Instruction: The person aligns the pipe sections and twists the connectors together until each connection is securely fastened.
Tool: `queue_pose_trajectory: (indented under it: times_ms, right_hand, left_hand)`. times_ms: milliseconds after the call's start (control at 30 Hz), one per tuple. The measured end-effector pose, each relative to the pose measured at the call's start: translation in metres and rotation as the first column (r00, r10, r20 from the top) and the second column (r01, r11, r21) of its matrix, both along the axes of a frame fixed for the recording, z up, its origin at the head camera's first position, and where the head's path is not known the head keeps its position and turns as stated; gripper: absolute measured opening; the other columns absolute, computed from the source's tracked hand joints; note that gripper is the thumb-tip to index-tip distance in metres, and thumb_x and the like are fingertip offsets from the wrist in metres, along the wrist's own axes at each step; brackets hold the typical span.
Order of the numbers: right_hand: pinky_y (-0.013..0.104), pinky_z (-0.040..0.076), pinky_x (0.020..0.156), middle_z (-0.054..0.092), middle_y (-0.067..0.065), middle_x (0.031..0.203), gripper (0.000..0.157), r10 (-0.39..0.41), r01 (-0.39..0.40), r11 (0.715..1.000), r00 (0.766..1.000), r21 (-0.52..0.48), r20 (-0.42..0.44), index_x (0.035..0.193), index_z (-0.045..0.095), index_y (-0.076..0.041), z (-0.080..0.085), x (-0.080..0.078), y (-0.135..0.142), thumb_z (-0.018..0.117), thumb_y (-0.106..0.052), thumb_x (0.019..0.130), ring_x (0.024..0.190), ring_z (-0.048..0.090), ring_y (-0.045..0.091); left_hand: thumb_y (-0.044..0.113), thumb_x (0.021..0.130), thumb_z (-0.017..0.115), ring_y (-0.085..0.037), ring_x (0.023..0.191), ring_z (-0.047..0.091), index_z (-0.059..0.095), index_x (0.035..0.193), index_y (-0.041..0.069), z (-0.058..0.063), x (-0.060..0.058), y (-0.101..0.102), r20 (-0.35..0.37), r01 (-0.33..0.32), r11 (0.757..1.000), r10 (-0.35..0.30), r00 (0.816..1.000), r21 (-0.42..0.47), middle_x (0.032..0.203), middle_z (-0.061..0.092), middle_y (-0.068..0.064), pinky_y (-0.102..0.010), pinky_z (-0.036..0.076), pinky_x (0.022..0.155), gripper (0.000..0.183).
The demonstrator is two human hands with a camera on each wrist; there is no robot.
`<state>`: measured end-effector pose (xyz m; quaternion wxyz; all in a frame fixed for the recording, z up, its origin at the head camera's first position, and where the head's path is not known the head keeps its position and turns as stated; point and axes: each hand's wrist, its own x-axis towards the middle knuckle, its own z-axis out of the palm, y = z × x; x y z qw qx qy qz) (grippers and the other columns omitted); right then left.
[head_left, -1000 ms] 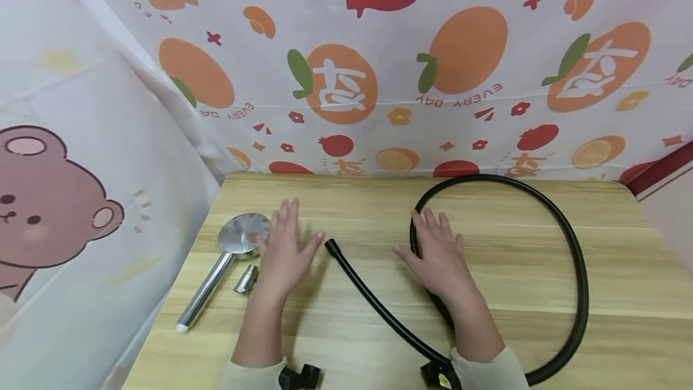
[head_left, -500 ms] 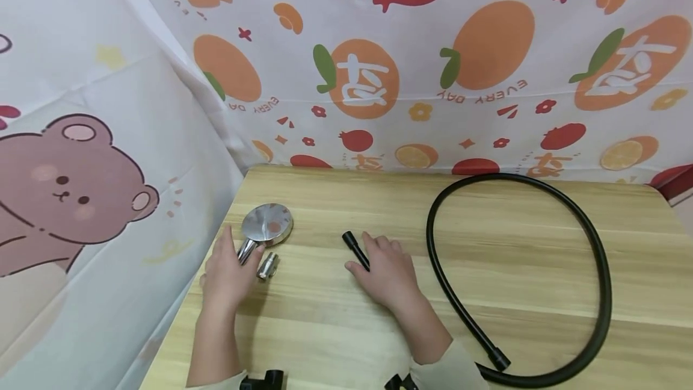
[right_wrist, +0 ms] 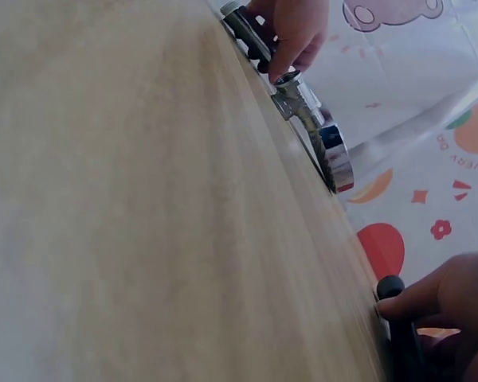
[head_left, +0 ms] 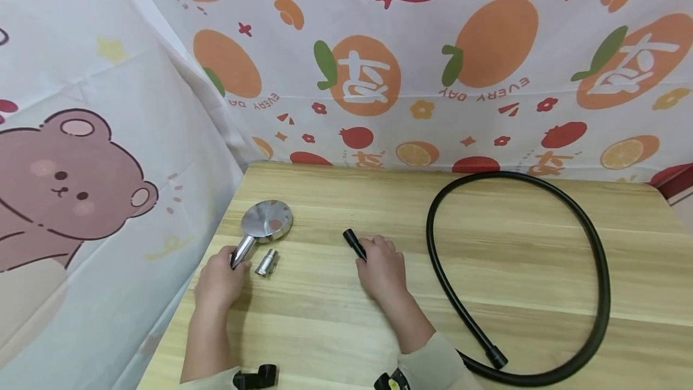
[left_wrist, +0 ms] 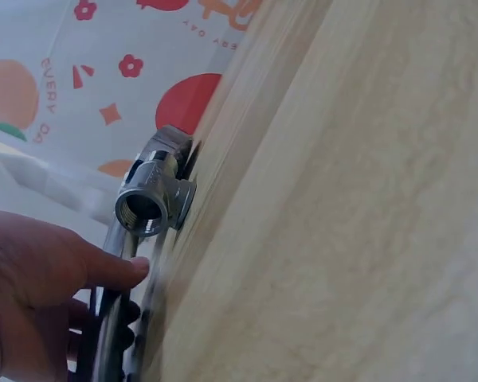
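Note:
At the table's left lies a chrome shower head [head_left: 266, 221] with a round, flat face. My left hand [head_left: 219, 281] grips its handle [left_wrist: 110, 334], and the fingers curl around it. Just right of that handle sits a small threaded metal fitting [head_left: 267, 262], with its round opening facing the left wrist camera. Near the middle, my right hand [head_left: 383, 266] holds a black shower hose [head_left: 600, 269] close to one end. That end [head_left: 352, 238] pokes out past the thumb. The hose's other end [head_left: 497, 357] lies on the wood at right, beside the loop.
The light wooden table [head_left: 325, 330] carries everything. A white fruit-print cloth [head_left: 411, 77] hangs behind its back edge, and a bear-print cloth [head_left: 108, 197] hangs along its left side. The wide hose loop takes up the table's right part.
Both hands moved left: the right went from over the loop to the hose end and now grips it. The left went from beside the shower head to its handle and closed around it.

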<state>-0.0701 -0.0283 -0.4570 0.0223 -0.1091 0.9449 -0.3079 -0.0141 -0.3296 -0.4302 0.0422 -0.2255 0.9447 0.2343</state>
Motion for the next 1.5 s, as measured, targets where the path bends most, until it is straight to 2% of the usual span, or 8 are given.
queue_pose_trajectory:
  times_ms: [300, 433, 633, 800, 1033, 1233, 1333, 1500]
  right_hand:
    - [0.028, 0.043, 0.064, 0.056, -0.004, 0.083, 0.036, -0.094, 0.139, 0.912, 0.987, -0.386, 0.132, 0.113, 0.070, -0.014, -0.003, -0.004, 0.007, 0.065, -0.010, 0.077, 0.072, 0.052, 0.014]
    - [0.028, 0.042, 0.063, 0.056, -0.001, 0.082, 0.040, -0.104, 0.152, 0.883, 0.986, -0.445, 0.130, 0.115, 0.069, -0.013, -0.006, -0.007, 0.011, 0.065, -0.007, 0.076, 0.071, 0.050, 0.015]
    - [0.029, 0.047, 0.064, 0.060, 0.001, 0.084, 0.036, -0.069, 0.144, 0.832, 0.985, -0.535, 0.157, 0.117, 0.067, -0.014, -0.007, -0.009, 0.019, 0.066, -0.009, 0.082, 0.069, 0.054, 0.015]
    - [0.026, 0.050, 0.061, 0.063, 0.003, 0.084, 0.026, -0.033, 0.134, 0.786, 0.984, -0.604, 0.175, 0.115, 0.067, -0.015, -0.009, -0.008, 0.024, 0.070, -0.019, 0.089, 0.068, 0.057, 0.015]
    - [0.025, 0.050, 0.058, 0.063, 0.003, 0.083, 0.027, -0.030, 0.156, 0.753, 0.979, -0.640, 0.203, 0.115, 0.066, -0.017, -0.014, -0.007, 0.028, 0.072, -0.028, 0.090, 0.066, 0.059, 0.014]
    - [0.022, 0.045, 0.051, 0.062, 0.002, 0.074, 0.028, -0.020, 0.138, 0.750, 0.982, -0.647, 0.185, 0.116, 0.064, -0.020, -0.016, -0.011, 0.028, 0.071, -0.031, 0.091, 0.057, 0.053, 0.010]
    - [0.022, 0.043, 0.046, 0.063, 0.003, 0.073, 0.030, -0.016, 0.130, 0.750, 0.984, -0.648, 0.178, 0.120, 0.064, -0.023, -0.014, -0.011, 0.029, 0.070, -0.031, 0.092, 0.051, 0.050, 0.010]
    - [0.025, 0.051, 0.046, 0.068, 0.007, 0.076, 0.031, 0.023, 0.141, 0.723, 0.974, -0.676, 0.227, 0.122, 0.064, -0.023, -0.012, -0.011, 0.032, 0.070, -0.026, 0.092, 0.052, 0.061, 0.015]
  left_hand:
    - [0.019, 0.099, 0.055, -0.043, 0.096, 0.059, 0.049, 0.134, -0.004, 0.020, -0.004, 0.009, -0.150, 0.012, 0.999, -0.008, 0.989, 0.029, 0.111, 0.060, -0.029, -0.055, 0.047, 0.075, 0.043]
    - [0.022, 0.099, 0.058, -0.034, 0.086, 0.057, 0.052, 0.131, -0.002, 0.040, -0.012, 0.027, -0.210, 0.032, 0.992, -0.006, 0.978, 0.122, 0.099, 0.060, -0.021, -0.043, 0.046, 0.070, 0.041]
    - [0.026, 0.100, 0.057, -0.019, 0.088, 0.052, 0.051, 0.134, 0.000, 0.058, -0.030, 0.063, -0.241, 0.053, 0.893, 0.063, 0.968, 0.447, 0.103, 0.058, -0.010, -0.029, 0.046, 0.072, 0.043]
    - [0.025, 0.102, 0.054, -0.012, 0.082, 0.055, 0.051, 0.134, 0.004, 0.053, -0.048, 0.093, -0.231, 0.049, 0.656, 0.194, 0.953, 0.753, 0.091, 0.060, 0.003, -0.025, 0.046, 0.070, 0.039]
    - [0.024, 0.104, 0.047, -0.008, 0.071, 0.051, 0.053, 0.120, 0.012, 0.015, -0.073, 0.125, -0.189, 0.177, 0.068, 0.284, 0.940, 0.982, 0.084, 0.054, 0.003, -0.020, 0.046, 0.060, 0.020]
    - [0.025, 0.107, 0.036, -0.009, 0.076, 0.047, 0.038, 0.138, 0.013, -0.022, -0.088, 0.147, -0.113, 0.215, -0.331, 0.301, 0.947, 0.919, 0.090, 0.047, 0.002, -0.022, 0.039, 0.066, 0.033]
    - [0.018, 0.106, 0.031, -0.010, 0.076, 0.046, 0.028, 0.146, 0.011, -0.030, -0.093, 0.153, -0.113, 0.245, -0.412, 0.319, 0.941, 0.877, 0.091, 0.045, 0.001, -0.022, 0.038, 0.065, 0.040]
    - [0.006, 0.098, 0.023, -0.010, 0.074, 0.044, 0.020, 0.150, 0.008, -0.030, -0.100, 0.156, -0.134, 0.276, -0.436, 0.328, 0.935, 0.857, 0.090, 0.044, 0.000, -0.021, 0.036, 0.063, 0.052]
